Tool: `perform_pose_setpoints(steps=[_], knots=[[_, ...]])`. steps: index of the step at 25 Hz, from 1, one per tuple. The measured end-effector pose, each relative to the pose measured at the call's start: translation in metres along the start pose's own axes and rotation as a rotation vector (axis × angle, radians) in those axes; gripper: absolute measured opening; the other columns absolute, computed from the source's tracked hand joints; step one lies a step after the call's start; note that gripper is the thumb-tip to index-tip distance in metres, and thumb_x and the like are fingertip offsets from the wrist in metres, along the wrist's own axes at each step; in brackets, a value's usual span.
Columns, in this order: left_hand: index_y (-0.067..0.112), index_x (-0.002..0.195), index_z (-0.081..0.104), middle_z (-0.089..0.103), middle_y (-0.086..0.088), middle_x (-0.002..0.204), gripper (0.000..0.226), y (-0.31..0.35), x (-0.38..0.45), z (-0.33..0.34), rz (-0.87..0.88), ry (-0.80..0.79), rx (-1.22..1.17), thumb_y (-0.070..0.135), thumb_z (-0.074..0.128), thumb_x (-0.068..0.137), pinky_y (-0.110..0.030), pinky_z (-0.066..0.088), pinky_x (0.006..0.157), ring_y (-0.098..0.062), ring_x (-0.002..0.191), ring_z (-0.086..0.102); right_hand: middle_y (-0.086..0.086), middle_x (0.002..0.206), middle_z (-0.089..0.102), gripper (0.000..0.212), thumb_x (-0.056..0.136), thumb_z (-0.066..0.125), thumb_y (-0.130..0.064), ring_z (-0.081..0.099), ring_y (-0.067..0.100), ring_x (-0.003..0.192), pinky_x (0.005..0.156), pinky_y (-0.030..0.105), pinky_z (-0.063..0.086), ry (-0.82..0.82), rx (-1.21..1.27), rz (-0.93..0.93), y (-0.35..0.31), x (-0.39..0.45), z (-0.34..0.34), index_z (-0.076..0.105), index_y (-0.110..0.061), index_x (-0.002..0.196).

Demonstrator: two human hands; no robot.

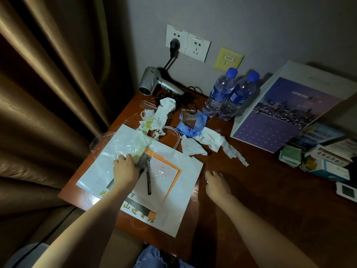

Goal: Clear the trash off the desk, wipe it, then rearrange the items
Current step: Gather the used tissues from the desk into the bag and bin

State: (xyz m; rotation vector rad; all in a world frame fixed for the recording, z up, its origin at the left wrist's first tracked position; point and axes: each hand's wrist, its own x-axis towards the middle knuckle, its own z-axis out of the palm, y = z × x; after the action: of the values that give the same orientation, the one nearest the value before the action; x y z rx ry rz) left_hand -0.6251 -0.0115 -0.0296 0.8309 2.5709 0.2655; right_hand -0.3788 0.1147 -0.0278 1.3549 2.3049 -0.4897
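A white paper bag [173,200] lies flat on the brown desk [270,200]. My left hand [125,169] is on top of it, fingers curled over crinkled clear plastic wrap [116,146] and a dark wrapper [144,158]. A black pen [148,180] lies beside that hand. My right hand [216,182] hovers over the bare desk, fingers loosely bent, holding nothing. Crumpled white tissues [164,111] [214,140] and a blue plastic wrapper [193,122] are scattered behind the bag.
A silver hair dryer [152,82] with a tangled black cord, a comb [147,105] and two water bottles [229,95] stand near the wall. A purple-fronted bag [280,117] leans at right, with small boxes [328,161] beside it. A brown curtain [48,93] hangs left.
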Motion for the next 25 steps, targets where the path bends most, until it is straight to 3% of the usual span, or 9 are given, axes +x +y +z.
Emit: perform_pose_setpoints(steps=[5,11,14,17,19,22,23,25], knots=[[-0.005,0.12,0.045,0.05,-0.026,0.119,0.041,0.003,0.007,-0.007,-0.035,-0.018,-0.062,0.014,0.06,0.087,-0.044,0.039,0.092,-0.04,0.11,0.046,0.006,0.136,0.046,0.037,0.092,0.049,-0.009,0.037,0.027,0.129,0.101,0.034,0.04,0.017,0.004,-0.034,0.005,-0.001,-0.001,0.045,-0.014,0.128],[0.004,0.133,0.04,0.058,-0.026,0.113,0.046,0.001,0.005,-0.016,-0.066,-0.036,-0.088,0.0,0.047,0.088,-0.042,0.044,0.081,-0.042,0.105,0.052,0.004,0.132,0.048,0.031,0.093,0.044,-0.009,0.038,0.023,0.125,0.099,0.032,0.038,0.073,0.001,-0.093,0.008,0.004,-0.005,0.049,-0.014,0.123],[-0.003,0.108,0.061,0.056,-0.022,0.097,0.025,0.001,-0.001,-0.027,-0.021,0.065,-0.117,0.004,0.041,0.093,-0.036,0.042,0.074,-0.039,0.094,0.056,0.005,0.133,0.047,0.032,0.093,0.046,-0.011,0.043,0.022,0.122,0.098,0.028,0.041,0.136,0.036,-0.082,0.006,0.009,-0.012,0.048,-0.014,0.125],[-0.009,0.086,0.061,0.055,-0.022,0.09,0.027,0.003,-0.006,-0.041,-0.012,0.148,-0.152,0.004,0.038,0.093,-0.037,0.043,0.071,-0.036,0.086,0.053,0.008,0.132,0.043,0.03,0.093,0.046,-0.006,0.053,0.02,0.112,0.078,0.016,0.042,0.168,0.148,-0.036,0.0,0.015,-0.025,0.046,-0.009,0.123],[-0.006,0.084,0.062,0.058,-0.02,0.094,0.037,0.006,-0.006,-0.048,-0.009,0.161,-0.098,0.019,0.037,0.094,-0.038,0.041,0.074,-0.03,0.089,0.047,0.009,0.131,0.041,0.025,0.094,0.045,-0.006,0.056,0.018,0.108,0.072,0.015,0.039,0.194,0.166,-0.049,-0.003,0.02,-0.034,0.047,-0.007,0.119],[0.002,0.082,0.064,0.051,-0.012,0.099,0.05,0.013,-0.003,-0.049,-0.07,0.219,-0.068,0.047,0.044,0.094,-0.036,0.036,0.079,-0.027,0.099,0.042,0.008,0.134,0.039,0.03,0.095,0.047,-0.012,0.058,0.017,0.106,0.076,0.018,0.045,0.241,0.108,-0.068,-0.006,0.032,-0.045,0.046,-0.007,0.125],[0.002,0.079,0.065,0.049,-0.012,0.098,0.048,0.016,-0.003,-0.049,-0.062,0.236,-0.099,0.046,0.05,0.092,-0.034,0.034,0.079,-0.028,0.101,0.041,0.008,0.134,0.039,0.033,0.096,0.047,-0.014,0.058,0.017,0.105,0.072,0.018,0.045,0.242,0.085,-0.069,-0.007,0.037,-0.049,0.044,-0.008,0.128],[-0.005,0.078,0.066,0.049,-0.013,0.098,0.032,0.022,-0.003,-0.048,-0.026,0.246,-0.181,0.022,0.056,0.092,-0.025,0.031,0.076,-0.032,0.103,0.045,0.008,0.131,0.04,0.034,0.096,0.046,-0.02,0.056,0.018,0.103,0.065,0.019,0.041,0.233,0.036,-0.089,-0.012,0.05,-0.055,0.042,-0.009,0.129]])
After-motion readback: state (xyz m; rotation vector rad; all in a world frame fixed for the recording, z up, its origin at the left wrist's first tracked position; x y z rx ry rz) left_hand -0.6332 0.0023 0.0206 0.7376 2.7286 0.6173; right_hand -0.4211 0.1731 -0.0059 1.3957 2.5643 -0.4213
